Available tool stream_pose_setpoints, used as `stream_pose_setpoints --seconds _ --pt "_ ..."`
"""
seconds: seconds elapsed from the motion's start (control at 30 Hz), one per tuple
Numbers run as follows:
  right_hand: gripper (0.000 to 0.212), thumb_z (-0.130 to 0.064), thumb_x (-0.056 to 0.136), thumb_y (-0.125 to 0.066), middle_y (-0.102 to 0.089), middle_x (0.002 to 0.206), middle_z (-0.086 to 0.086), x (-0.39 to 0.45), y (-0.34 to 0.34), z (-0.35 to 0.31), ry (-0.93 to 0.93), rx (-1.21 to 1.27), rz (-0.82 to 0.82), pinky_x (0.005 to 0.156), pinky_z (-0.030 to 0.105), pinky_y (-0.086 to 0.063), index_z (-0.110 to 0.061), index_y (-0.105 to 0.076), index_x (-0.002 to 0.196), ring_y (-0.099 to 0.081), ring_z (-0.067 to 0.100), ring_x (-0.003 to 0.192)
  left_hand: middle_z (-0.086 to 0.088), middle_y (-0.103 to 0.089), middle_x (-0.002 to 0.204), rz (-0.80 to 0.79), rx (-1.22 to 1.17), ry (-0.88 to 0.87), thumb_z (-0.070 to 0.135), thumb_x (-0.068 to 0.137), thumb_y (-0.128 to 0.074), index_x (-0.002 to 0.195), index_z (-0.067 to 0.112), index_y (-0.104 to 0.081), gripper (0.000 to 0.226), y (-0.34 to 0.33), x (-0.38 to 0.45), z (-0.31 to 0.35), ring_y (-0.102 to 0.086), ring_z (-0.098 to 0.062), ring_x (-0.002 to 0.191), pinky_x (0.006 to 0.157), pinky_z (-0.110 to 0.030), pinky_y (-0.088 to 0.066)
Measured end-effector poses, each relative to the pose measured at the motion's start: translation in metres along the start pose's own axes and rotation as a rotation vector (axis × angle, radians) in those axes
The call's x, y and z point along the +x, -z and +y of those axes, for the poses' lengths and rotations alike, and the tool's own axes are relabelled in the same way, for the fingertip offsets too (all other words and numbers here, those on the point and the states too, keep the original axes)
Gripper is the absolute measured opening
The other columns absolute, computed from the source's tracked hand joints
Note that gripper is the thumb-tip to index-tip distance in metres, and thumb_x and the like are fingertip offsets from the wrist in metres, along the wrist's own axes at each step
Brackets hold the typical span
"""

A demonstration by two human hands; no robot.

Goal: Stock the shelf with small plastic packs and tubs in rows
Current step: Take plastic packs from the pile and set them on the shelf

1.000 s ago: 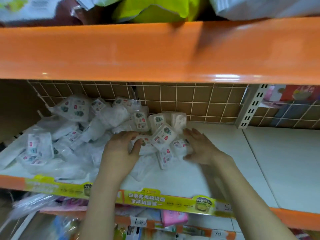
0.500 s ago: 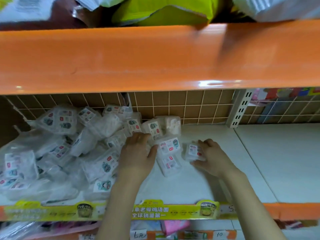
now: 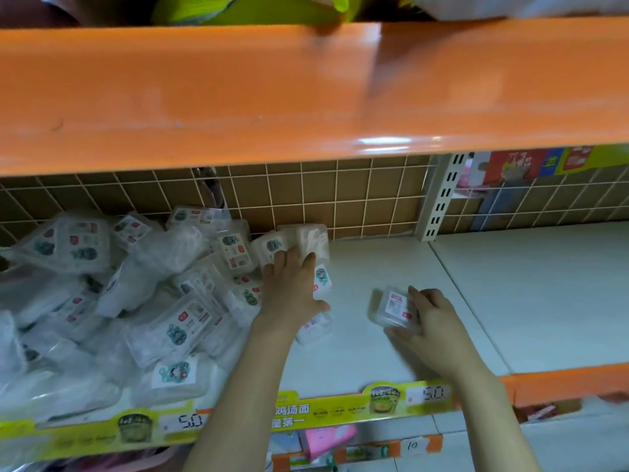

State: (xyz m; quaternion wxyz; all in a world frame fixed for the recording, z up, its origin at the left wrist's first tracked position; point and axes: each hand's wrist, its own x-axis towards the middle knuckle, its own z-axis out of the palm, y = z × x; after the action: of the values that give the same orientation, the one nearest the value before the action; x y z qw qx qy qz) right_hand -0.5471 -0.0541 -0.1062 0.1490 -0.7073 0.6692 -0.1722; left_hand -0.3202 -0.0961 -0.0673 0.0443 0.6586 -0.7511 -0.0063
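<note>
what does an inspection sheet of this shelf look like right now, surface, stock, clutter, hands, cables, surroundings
surface: white shelf board, bare at right, orange front edge with yellow price strip marked 5.0
job's things: loose heap of small clear plastic packs at left, not in rows; one small clear plastic tub apart at centre
clutter: nothing seen beyond the heap
hands: left hand flat, fingers straight against the heap's right edge; right hand grips the tub
cables: nothing seen
surroundings: orange upper shelf with bags on top; brown wire-grid back panel; white slotted upright; lower shelf with pink pack
</note>
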Motion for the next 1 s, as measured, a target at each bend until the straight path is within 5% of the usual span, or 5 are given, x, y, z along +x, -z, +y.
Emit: stream_pose_setpoints --seconds 0.23,0.57,0.83,1.0 --pt "0.077 -0.035 0.083 -0.067 -0.04 0.131 0.009 -0.002 -0.002 -0.011 0.034 0.025 0.068 0.095 0.028 -0.035 -0.008 -0.03 0.145 -0.04 0.027 0.12 -0.004 -0.036 0.136 0.102 -0.069 -0.001 0.04 0.085 -0.061 0.141 0.024 -0.029 0.067 -0.009 -0.007 -0.006 -0.033 -0.025 0.126 0.102 -0.036 -0.028" --pt "0.076 -0.035 0.082 -0.067 -0.042 0.131 0.009 -0.002 0.007 0.004 0.044 0.059 0.144 0.094 0.027 -0.035 -0.008 -0.033 0.144 -0.04 0.025 0.12 -0.005 -0.055 0.121 0.267 -0.461 0.05 0.03 0.074 -0.073 0.133 0.017 -0.044 0.067 -0.018 -0.025 0.01 -0.049 -0.027 0.112 0.093 -0.035 -0.037" --pt "0.071 -0.027 0.077 -0.072 -0.049 0.126 0.018 -0.011 0.047 0.077 0.054 0.091 0.186 0.09 0.032 -0.04 -0.002 -0.044 0.137 -0.048 0.035 0.114 -0.004 -0.058 0.114 0.363 -0.638 0.099 0.024 0.068 -0.071 0.127 0.019 -0.043 0.065 -0.02 -0.018 0.097 -0.058 -0.029 0.1 0.082 -0.037 -0.048" --pt "0.074 -0.042 0.07 -0.053 -0.05 0.124 0.017 -0.021 0.086 0.146 0.021 0.094 0.181 0.087 0.029 -0.037 -0.002 -0.048 0.133 -0.05 0.035 0.111 0.006 -0.043 0.112 0.316 -0.656 0.057 0.027 0.073 -0.071 0.144 0.043 -0.02 0.089 -0.023 -0.021 0.182 -0.054 -0.019 0.101 0.08 -0.022 -0.041"
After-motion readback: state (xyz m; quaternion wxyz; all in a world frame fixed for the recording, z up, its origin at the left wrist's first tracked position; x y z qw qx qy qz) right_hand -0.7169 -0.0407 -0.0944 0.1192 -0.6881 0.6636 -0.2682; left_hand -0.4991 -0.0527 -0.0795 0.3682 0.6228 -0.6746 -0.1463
